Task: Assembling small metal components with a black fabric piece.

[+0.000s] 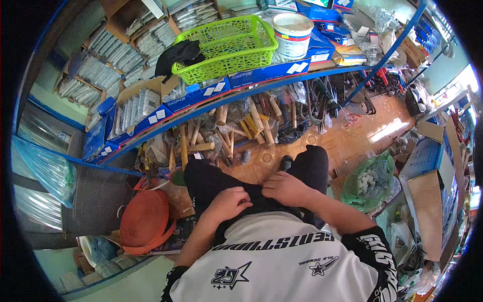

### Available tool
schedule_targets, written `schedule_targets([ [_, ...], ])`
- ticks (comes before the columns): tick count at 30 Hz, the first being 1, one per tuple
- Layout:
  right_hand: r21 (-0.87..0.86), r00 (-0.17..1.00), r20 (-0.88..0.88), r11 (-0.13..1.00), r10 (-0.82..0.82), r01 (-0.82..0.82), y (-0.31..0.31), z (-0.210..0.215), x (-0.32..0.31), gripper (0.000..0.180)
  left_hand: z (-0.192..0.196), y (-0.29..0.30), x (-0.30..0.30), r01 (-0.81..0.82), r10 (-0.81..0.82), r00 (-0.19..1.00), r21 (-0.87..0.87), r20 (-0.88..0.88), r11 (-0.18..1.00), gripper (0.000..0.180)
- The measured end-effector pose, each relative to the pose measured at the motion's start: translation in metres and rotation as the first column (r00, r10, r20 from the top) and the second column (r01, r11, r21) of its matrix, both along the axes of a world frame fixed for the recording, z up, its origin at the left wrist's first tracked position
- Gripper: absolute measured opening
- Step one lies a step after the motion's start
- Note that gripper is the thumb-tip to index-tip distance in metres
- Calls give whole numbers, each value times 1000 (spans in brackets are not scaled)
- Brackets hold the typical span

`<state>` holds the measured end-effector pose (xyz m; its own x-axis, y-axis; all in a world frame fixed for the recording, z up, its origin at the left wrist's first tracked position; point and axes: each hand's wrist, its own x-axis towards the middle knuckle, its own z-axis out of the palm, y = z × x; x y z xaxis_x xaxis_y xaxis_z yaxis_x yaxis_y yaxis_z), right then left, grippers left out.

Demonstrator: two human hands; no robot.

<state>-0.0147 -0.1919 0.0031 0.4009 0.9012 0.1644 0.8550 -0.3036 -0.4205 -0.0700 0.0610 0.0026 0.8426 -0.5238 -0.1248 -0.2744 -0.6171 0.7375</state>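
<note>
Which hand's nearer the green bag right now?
Right. The right hand is at the lap, to the left of the green bag; the left hand is farther left, with the right hand between it and the bag.

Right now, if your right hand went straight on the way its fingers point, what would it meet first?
My right hand would probably meet the dark trousers over my lap first, then perhaps my left hand; depth is unclear here.
</note>
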Motion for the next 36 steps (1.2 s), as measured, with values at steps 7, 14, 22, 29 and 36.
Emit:
schedule_targets([
  [7, -194, 982, -36, 965, -185, 175, -53, -3, -32, 24, 2, 7, -2, -9, 6, 999, -75, -41, 997, 17],
  [14, -28, 912, -140, 922, -386, 386, -36, -9, -15, 26, -4, -10, 16, 11, -5, 999, -134, 45, 991, 22],
  [22, -81, 931, -178, 947, -320, 310, -56, 12, 4, 20, -9, -46, 33, 120, -121, 993, 17, 5, 993, 18],
  [29, -277, 827, -231, 850, -512, 449, -114, -14, -53, 21, -12, -27, 44, 121, -122, 992, -81, -11, 989, 14],
  [36, -530, 464, -603, 761, -648, 374, -135, 0, -86, 21, -10, -30, 46, 204, -194, 976, -115, 95, 972, 15],
])
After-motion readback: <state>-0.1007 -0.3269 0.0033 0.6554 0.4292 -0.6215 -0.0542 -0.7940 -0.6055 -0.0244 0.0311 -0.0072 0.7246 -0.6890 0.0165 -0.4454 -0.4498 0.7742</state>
